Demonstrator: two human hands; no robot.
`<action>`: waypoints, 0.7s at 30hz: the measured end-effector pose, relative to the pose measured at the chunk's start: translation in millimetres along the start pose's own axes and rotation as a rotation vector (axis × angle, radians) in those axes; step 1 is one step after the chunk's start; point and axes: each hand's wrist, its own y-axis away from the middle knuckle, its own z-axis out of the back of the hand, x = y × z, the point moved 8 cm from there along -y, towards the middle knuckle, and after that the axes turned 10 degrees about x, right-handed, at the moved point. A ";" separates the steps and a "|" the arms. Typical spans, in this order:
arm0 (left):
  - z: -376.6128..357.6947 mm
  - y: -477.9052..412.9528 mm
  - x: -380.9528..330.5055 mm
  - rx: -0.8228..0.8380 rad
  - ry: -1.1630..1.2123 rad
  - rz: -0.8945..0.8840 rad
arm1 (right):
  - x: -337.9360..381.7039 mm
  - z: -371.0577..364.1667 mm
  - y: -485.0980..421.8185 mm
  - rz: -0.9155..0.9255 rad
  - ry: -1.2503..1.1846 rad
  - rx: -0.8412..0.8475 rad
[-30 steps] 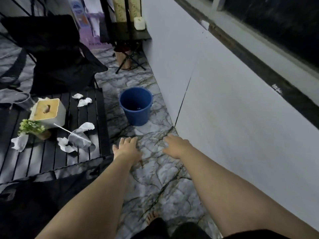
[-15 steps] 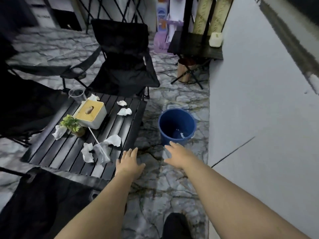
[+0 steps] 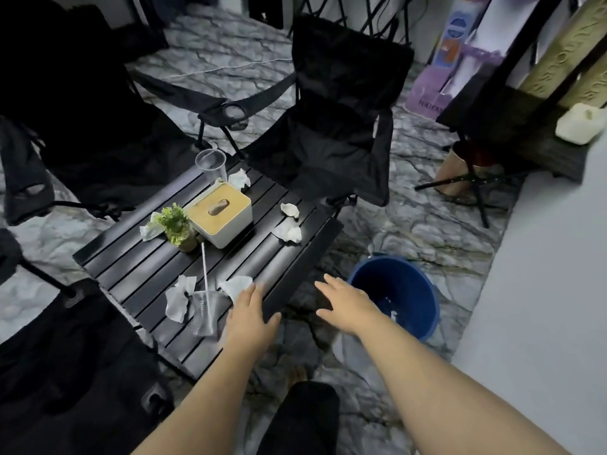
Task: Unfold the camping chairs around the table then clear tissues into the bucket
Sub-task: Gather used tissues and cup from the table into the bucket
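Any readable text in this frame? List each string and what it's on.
No string reads cleanly.
Purple box: white lettering along its lower edge, blurred and partly hidden, unreadable.
Tall carton behind it: blue oval label, print too small to read.
Tan panels: raised letters running up them, tilted and cut off, not legible.
Tissue box, clear cup, bucket: no text visible.

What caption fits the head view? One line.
Left hand and right hand open by tissues on table, blue bucket beside.
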 end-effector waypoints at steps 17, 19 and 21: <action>-15.7 -279.6 -14.4 -0.212 0.141 0.140 | -46.3 133.1 -305.4 0.256 0.290 -0.109; -30.1 -296.4 -8.8 -0.198 0.126 0.158 | -48.8 134.6 -330.4 0.300 0.342 -0.126; -47.5 -307.9 -3.4 -0.167 0.114 0.179 | -51.4 134.2 -350.8 0.338 0.368 -0.141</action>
